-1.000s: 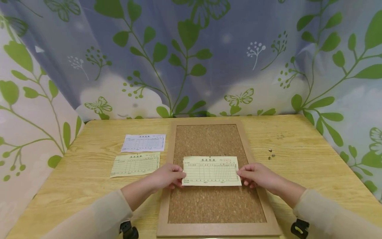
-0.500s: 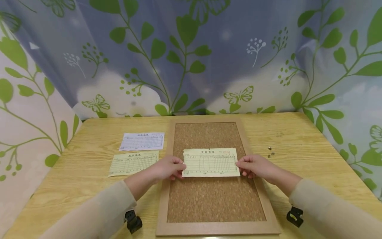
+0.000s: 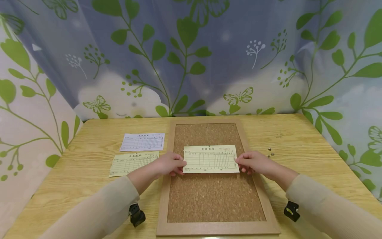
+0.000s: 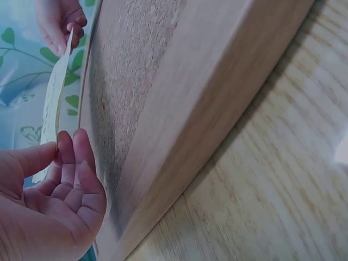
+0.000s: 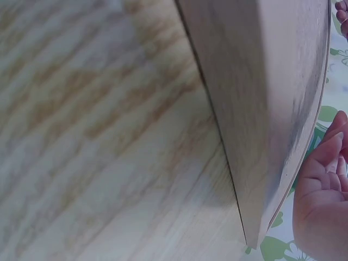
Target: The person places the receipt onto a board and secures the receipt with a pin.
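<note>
A pale yellow receipt slip (image 3: pixel 210 160) with a printed table is stretched between both hands above a wood-framed cork board (image 3: pixel 216 202). My left hand (image 3: pixel 170 163) pinches its left edge between thumb and fingers, and my right hand (image 3: pixel 253 162) pinches the right edge. In the left wrist view the slip (image 4: pixel 54 98) appears nearly edge-on, apart from the cork, with the left hand's remaining fingers loosely curled. The right wrist view shows the right hand (image 5: pixel 323 196) beside the board's frame; the slip cannot be made out there.
Left of the board, a white receipt slip (image 3: pixel 142 142) lies behind a second yellow slip (image 3: pixel 131 163), partly hidden by the left arm. Several small metallic pieces (image 3: pixel 269 149) lie on the wooden table (image 3: pixel 310 156) at right. A leaf-patterned curtain (image 3: pixel 209 66) hangs behind.
Both hands have carried the yellow slip a little farther up over the board, away from the person. The grip on its two edges stays the same.
</note>
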Demonstrator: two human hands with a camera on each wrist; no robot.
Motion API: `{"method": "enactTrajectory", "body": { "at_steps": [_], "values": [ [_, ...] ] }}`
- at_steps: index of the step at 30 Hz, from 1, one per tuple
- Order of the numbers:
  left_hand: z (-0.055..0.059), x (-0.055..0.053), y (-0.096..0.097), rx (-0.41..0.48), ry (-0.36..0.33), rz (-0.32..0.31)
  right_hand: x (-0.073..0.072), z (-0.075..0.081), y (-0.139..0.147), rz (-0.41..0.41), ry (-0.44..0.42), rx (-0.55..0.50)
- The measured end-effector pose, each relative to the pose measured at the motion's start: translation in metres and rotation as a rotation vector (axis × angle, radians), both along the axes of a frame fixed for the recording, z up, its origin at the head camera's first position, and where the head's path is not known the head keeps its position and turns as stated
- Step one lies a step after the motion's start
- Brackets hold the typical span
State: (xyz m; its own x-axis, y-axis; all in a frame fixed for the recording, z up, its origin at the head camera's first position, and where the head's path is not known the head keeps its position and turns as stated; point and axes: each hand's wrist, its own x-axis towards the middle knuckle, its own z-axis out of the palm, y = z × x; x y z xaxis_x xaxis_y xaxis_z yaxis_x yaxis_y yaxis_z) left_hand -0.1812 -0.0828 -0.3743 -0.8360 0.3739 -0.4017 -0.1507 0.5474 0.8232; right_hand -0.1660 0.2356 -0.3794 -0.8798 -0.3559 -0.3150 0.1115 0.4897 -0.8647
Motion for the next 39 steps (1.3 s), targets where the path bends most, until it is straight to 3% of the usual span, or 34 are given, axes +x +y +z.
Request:
{"method": "enactTrajectory", "body": {
  "at_steps": [12,23,39],
  "values": [
    [0.001,-0.008,0.003,0.037,-0.056,0.026,-0.01,0.0,0.001,-0.001,0.009,0.003],
    [0.006,-0.019,-0.002,0.011,-0.055,0.027,-0.019,0.003,-0.004,-0.021,0.009,0.02],
    [-0.004,-0.035,0.002,0.022,-0.102,0.052,-0.029,-0.005,-0.005,-0.036,-0.017,0.023]
  ]
}}
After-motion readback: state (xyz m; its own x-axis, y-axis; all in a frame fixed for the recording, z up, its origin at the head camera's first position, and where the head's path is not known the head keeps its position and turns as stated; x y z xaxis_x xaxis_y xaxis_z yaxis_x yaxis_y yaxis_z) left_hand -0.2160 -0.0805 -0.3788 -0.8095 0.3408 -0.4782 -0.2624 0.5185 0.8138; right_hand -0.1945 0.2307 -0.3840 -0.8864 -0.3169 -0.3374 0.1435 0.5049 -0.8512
